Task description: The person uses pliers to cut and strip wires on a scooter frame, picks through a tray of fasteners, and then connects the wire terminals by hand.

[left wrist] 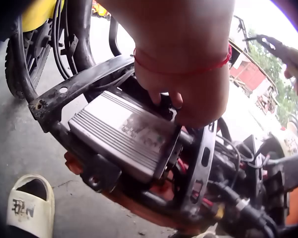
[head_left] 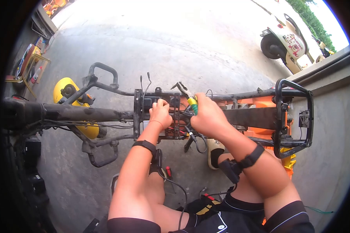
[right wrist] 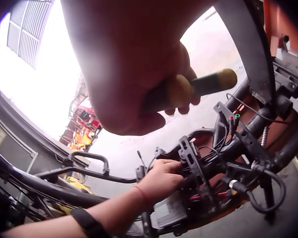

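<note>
my right grip [head_left: 209,116] wrapped around pliers [head_left: 191,101] above the frame's [head_left: 81,112] middle, left grip [head_left: 160,115] bent down, its hold I cannot tell, silver box [left wrist: 121,136] at the near edge, slotted bar [left wrist: 199,173] and looped cable [right wrist: 283,187] crowding close, scooter [head_left: 293,44] past the far right corner

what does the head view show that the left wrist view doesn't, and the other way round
Only the head view shows the black looped rack at the right end of the frame, the striped black sleeve and the red-handled tool on the floor.

Only the left wrist view shows the treaded tyre and the red-sided structure.

Both share the left hand, silver finned box, yellow part, and pliers in the right hand.
</note>
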Motion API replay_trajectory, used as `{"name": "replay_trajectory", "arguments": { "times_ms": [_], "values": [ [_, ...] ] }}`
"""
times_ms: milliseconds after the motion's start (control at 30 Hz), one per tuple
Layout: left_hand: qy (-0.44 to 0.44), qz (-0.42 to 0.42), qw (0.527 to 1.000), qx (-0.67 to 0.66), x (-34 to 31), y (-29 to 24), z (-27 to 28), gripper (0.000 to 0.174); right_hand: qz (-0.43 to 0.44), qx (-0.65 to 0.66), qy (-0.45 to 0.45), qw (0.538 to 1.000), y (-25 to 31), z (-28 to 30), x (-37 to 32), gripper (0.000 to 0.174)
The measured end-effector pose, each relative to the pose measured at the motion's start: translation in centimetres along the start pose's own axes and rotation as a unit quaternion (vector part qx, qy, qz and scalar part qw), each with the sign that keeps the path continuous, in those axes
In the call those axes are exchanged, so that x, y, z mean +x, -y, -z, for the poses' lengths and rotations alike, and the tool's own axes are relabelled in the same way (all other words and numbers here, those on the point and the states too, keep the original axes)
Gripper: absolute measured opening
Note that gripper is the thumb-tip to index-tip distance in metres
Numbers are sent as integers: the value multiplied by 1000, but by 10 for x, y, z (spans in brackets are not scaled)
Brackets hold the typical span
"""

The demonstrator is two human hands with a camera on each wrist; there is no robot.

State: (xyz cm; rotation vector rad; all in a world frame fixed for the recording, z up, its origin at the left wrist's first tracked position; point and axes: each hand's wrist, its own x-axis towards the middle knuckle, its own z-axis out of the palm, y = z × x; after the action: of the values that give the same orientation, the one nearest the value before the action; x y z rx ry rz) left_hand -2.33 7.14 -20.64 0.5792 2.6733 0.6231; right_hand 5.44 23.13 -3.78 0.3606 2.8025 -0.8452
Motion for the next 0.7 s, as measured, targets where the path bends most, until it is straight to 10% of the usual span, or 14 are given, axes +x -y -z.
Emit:
{"name": "replay_trajectory", "arguments": {
  "times_ms": [167,400,700],
  "values": [
    [82,-39,996,25,15,15,13,42,35,-132,57,989,-25,-43,26,48],
    [-78,-129,983,104,-5,28,22,53,125,-263,11,957,-52,-71,61,49],
    [-56,-98,990,84,-4,34,15,52,192,-342,9,920,-59,-75,78,45]
  ]
}}
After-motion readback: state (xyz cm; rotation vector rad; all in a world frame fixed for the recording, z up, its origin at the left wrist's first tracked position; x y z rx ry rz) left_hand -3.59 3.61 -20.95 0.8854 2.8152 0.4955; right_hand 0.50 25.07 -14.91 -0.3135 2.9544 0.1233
